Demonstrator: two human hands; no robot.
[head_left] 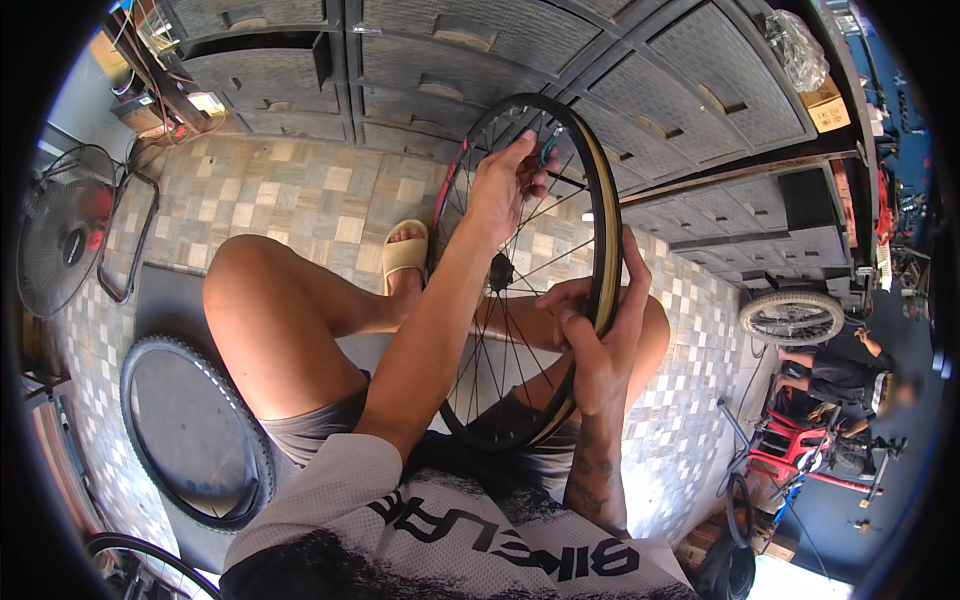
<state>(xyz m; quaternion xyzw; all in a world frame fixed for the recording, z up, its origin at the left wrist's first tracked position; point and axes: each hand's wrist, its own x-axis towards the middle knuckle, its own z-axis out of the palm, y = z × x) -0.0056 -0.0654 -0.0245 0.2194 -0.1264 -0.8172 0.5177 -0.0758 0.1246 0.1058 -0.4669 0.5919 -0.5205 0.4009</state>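
A bare bicycle wheel [520, 104] with a black rim and dark spokes stands upright between my bent legs. Along its outer channel runs a tan strip [602, 200], and the black hub [502, 271] sits near the middle. My left hand [508, 185] reaches to the upper part of the wheel, its fingers closed around a small teal thing [547, 151] beside the rim; its kind is too small to make out. Lower on the right side, my right hand [605, 335] grips the rim, thumb on the near side and fingers spread around it.
A loose black tire [130, 400] lies on a grey mat to my left. Beyond it stands a fan [70, 235]. Grey drawer cabinets [450, 90] line the far side. Right of me are another wheel [792, 318], a red chair [785, 445] and another person [840, 385].
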